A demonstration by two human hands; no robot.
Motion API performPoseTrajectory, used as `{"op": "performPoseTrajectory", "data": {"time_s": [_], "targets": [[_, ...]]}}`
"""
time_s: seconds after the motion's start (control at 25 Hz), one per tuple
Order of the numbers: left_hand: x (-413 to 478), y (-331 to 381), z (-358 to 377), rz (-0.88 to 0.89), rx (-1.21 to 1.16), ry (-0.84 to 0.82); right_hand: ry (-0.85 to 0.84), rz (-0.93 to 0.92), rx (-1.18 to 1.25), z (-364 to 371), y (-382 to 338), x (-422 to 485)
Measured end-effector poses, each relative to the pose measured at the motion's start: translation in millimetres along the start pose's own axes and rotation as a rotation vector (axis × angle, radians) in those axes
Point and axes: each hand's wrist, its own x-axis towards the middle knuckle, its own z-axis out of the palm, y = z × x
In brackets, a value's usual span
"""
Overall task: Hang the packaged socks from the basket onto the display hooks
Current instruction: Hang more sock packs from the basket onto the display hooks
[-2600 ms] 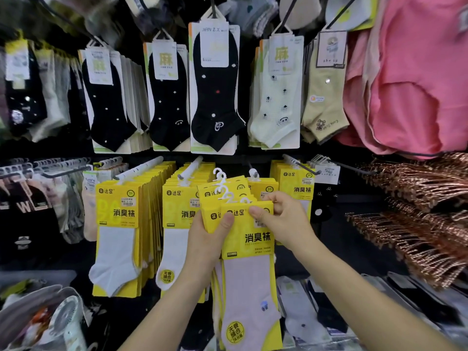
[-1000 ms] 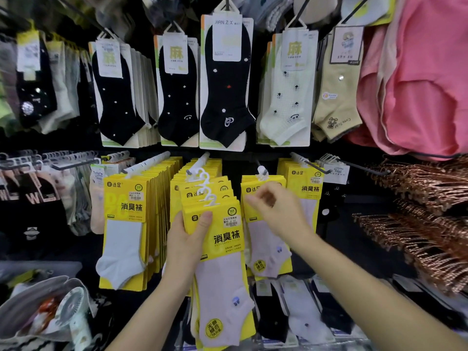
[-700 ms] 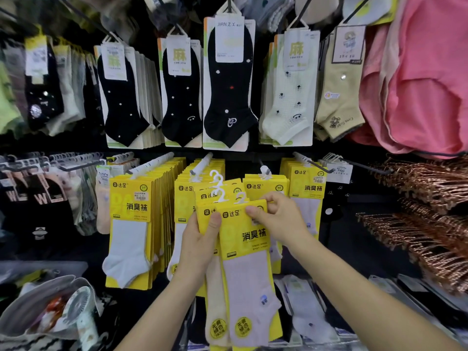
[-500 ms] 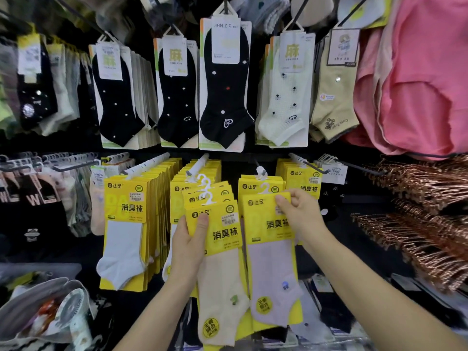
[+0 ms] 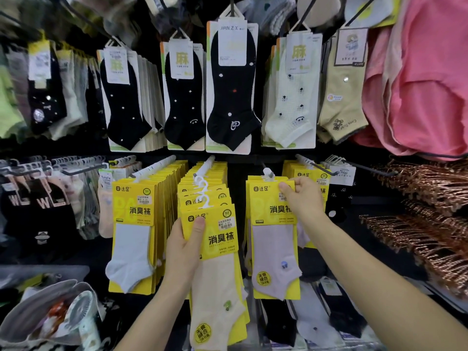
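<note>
A person stood facing a shop's sock display rack, both bare forearms reaching in from the bottom edge. The left hand (image 5: pixel 183 245) gripped a stack of yellow sock packs (image 5: pixel 220 239), thumb across the front card and fingers curled behind it. The packs hung upright with their long axis vertical, a cream sock in front and white hanger loops (image 5: pixel 202 192) fanned at the top. Up and to the right, the right hand (image 5: pixel 302 198) pinched the top right corner of a lilac-sock pack (image 5: pixel 271 239), whose loop appeared to sit at the tip of a display hook (image 5: pixel 269 172). That hook lay above and right of the stack, nearer the right hand, so the next pack would probably need passing rightward and lifting loop-first. The middle hook (image 5: pixel 206 165) behind the stack looked crowded, as did the white-sock packs (image 5: pixel 133 224) to the left. Black socks (image 5: pixel 231 97) hung along the upper row, pink garments (image 5: pixel 425 84) filled the top right corner, and copper hangers (image 5: pixel 435 224) bristled at the right edge. A small fan (image 5: pixel 76 309) lay at the bottom left; no basket could be clearly made out.
</note>
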Motion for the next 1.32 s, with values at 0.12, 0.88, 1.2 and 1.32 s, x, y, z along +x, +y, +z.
{"op": "performPoseTrajectory", "data": {"time_s": [0.12, 0.88, 1.2, 1.32], "targets": [[1.7, 1.9, 6.7, 0.023, 0.030, -0.033, -0.020, 0.012, 0.014, 5.4, 4.2, 2.7], [6.6, -7.8, 62.4, -0.070, -0.049, -0.077, -0.161, 0.033, 0.292, -20.0, 5.0, -39.2], [18.8, -9.4, 13.8, -0.015, 0.043, 0.045, -0.095, 0.012, 0.115, -5.9, 2.1, -4.1], [17.6, -5.5, 7.5, 0.013, 0.050, 0.029, -0.095, 0.020, 0.064, 6.4, 7.8, 0.0]]}}
